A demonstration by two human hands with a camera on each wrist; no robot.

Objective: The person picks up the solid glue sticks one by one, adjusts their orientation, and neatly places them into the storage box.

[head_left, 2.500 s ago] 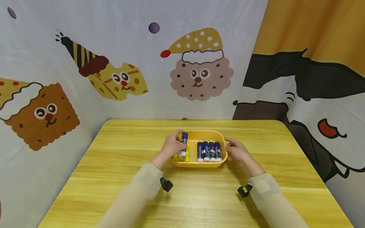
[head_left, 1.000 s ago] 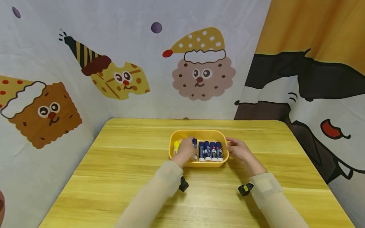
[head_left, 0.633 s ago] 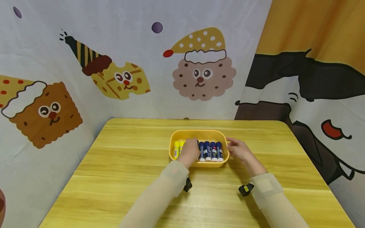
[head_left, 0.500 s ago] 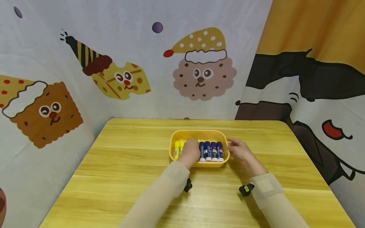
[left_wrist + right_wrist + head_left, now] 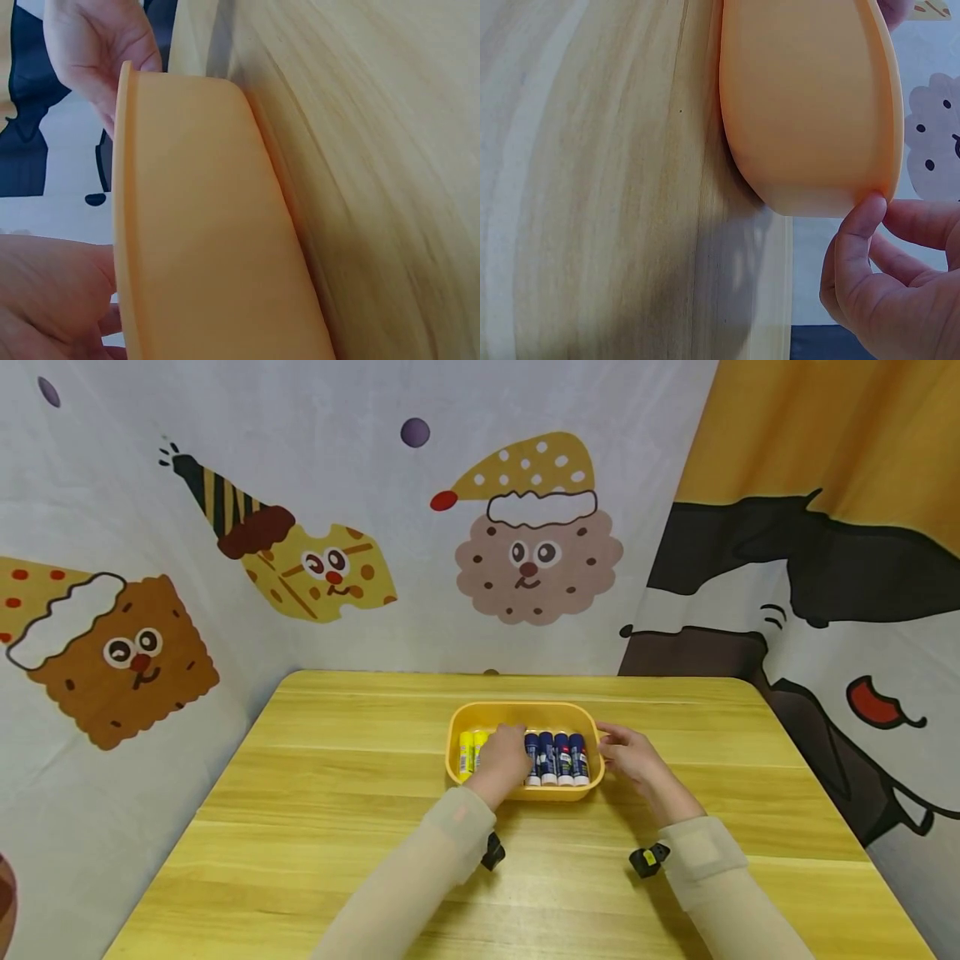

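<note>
A yellow-orange plastic box (image 5: pixel 547 793) stands on the table with glue sticks in it. Several blue glue sticks (image 5: pixel 547 758) with white ends lie side by side in its right half. At the left end are yellow glue sticks (image 5: pixel 466 754), partly covered by my left hand (image 5: pixel 504 760). That hand reaches down inside the box between the two groups, its fingertips and whatever they hold hidden from the head view and behind the box wall (image 5: pixel 202 210) in the left wrist view. My right hand (image 5: pixel 900 292) holds the box's right end, thumb and fingers at the rim corner.
The box sits toward the far middle of the wood-grain table (image 5: pixel 360 735). A printed cartoon cloth (image 5: pixel 337 643) hangs behind the table's far edge and along its sides. A small black camera (image 5: pixel 648 860) is strapped at the right wrist.
My left hand has carried a blue glue stick from above the box's left end down and right, beside the other blue ones. The last half second shows hardly any movement. My right hand keeps its place.
</note>
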